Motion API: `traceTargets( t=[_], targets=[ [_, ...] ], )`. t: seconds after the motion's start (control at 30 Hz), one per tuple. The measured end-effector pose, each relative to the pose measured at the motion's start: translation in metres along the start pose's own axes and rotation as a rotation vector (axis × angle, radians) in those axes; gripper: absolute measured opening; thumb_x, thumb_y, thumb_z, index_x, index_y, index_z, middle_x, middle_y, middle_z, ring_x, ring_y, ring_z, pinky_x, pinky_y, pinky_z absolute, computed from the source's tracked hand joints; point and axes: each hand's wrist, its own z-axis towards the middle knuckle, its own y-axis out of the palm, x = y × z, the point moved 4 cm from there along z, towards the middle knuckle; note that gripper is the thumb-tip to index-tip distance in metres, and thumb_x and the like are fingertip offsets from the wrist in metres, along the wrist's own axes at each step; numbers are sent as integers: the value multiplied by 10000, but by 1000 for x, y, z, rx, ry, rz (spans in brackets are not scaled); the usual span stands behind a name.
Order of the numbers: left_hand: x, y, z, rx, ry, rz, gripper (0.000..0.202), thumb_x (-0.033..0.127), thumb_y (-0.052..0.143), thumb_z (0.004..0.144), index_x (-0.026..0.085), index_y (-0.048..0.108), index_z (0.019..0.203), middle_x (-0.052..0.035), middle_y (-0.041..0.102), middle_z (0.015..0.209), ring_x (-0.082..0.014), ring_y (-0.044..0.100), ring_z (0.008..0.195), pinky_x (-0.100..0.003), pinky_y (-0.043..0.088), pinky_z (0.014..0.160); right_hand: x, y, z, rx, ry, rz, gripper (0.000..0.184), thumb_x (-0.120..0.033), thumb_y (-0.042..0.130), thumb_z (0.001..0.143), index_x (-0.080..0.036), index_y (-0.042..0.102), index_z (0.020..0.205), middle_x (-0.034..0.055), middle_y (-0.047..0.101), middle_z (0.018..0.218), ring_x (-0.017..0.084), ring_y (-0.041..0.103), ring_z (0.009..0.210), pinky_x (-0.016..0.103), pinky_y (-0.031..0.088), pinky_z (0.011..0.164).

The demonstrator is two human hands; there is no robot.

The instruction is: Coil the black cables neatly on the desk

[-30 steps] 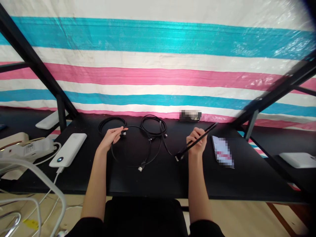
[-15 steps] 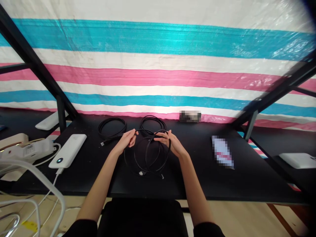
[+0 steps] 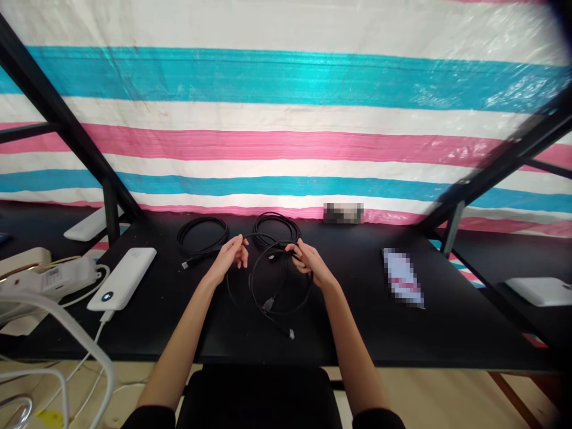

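Note:
Both my hands hold one black cable [image 3: 279, 289] above the black table [image 3: 357, 322], looped into a rough coil. My left hand [image 3: 232, 256] pinches the strand at the coil's upper left. At the upper right, my right hand [image 3: 308, 262] is closed on the gathered loops. The cable's two plug ends dangle below, one [image 3: 268, 305] inside the loop and one [image 3: 290, 334] near the table's front. Two more coiled black cables lie behind: one [image 3: 201, 235] at the left, one [image 3: 274, 229] between my hands and the wall.
A white power bank [image 3: 123, 277] with a white lead lies at the left, beside a white power strip [image 3: 49, 277]. A phone [image 3: 402, 277] lies flat at the right. Black frame struts [image 3: 109, 208] rise at both sides. A striped tarp [image 3: 286, 119] hangs behind.
My right hand came in from the right with the cable's end and met my left hand. The cable is now gathered into loops between both hands, its plugs hanging lower.

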Motion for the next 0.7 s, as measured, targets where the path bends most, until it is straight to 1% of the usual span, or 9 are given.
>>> traceTargets(
  t=[0.03, 0.1, 0.17, 0.23, 0.3, 0.43, 0.5, 0.6, 0.7],
  targets=[
    [-1, 1, 0, -3, -11, 13, 444, 597, 523, 771, 166, 506, 876, 12, 580, 605, -117, 586, 469, -182, 353, 396, -2, -3, 1, 46, -34, 38, 419, -561, 601, 752, -144, 639, 751, -57, 428, 543, 14, 260, 366, 144, 95, 306],
    [-3, 5, 0, -29, -32, 16, 492, 605, 532, 761, 158, 532, 965, -56, 649, 820, -136, 637, 543, -195, 402, 425, -4, -7, 4, 133, -99, 98, 426, -577, 618, 724, -152, 606, 692, -72, 382, 516, 7, 207, 347, 152, 76, 306],
    [-5, 14, -2, -116, -43, -15, 563, 627, 502, 768, 158, 522, 1079, -124, 644, 1022, -163, 668, 610, -226, 455, 480, -4, -8, 5, 213, -151, 112, 425, -581, 638, 699, -158, 603, 689, -79, 360, 496, 8, 203, 334, 161, 78, 303],
    [-4, 23, -6, -228, -25, -46, 610, 629, 502, 769, 158, 487, 1157, -160, 639, 1068, -199, 684, 656, -261, 486, 534, -2, -5, 6, 270, -194, 75, 406, -565, 650, 697, -162, 604, 687, -77, 362, 497, 12, 235, 333, 166, 101, 304],
    [-2, 31, -12, -316, 5, -56, 630, 598, 544, 762, 162, 455, 1208, -158, 665, 998, -216, 686, 649, -278, 492, 550, 0, -1, 6, 305, -236, 14, 393, -550, 640, 716, -163, 601, 665, -60, 401, 525, 15, 274, 344, 172, 138, 309],
    [3, 37, -22, -395, 10, -68, 594, 455, 607, 779, 169, 427, 1268, -71, 679, 710, -203, 654, 532, -269, 470, 511, 0, 4, 5, 359, -334, -163, 385, -520, 612, 753, -158, 643, 629, 5, 531, 684, 28, 357, 389, 206, 233, 330],
    [6, 39, -26, -402, 12, -107, 574, 393, 607, 787, 165, 422, 1280, -41, 660, 633, -209, 648, 520, -282, 480, 516, -2, 4, 4, 389, -398, -242, 363, -495, 620, 754, -163, 662, 612, 27, 561, 760, 38, 387, 416, 225, 278, 351],
    [10, 43, -29, -402, 22, -135, 600, 396, 577, 807, 158, 386, 1323, -17, 635, 566, -212, 644, 504, -280, 480, 498, -2, 0, 4, 425, -461, -263, 330, -469, 620, 758, -174, 671, 620, 27, 563, 784, 45, 398, 436, 232, 295, 367],
    [13, 45, -30, -371, -6, -23, 675, 418, 582, 809, 182, 327, 1388, 58, 532, 422, -170, 577, 393, -240, 433, 437, -1, -2, 5, 424, -485, -228, 289, -444, 613, 773, -177, 671, 679, 18, 557, 799, 41, 404, 447, 223, 305, 377]
  ],
)
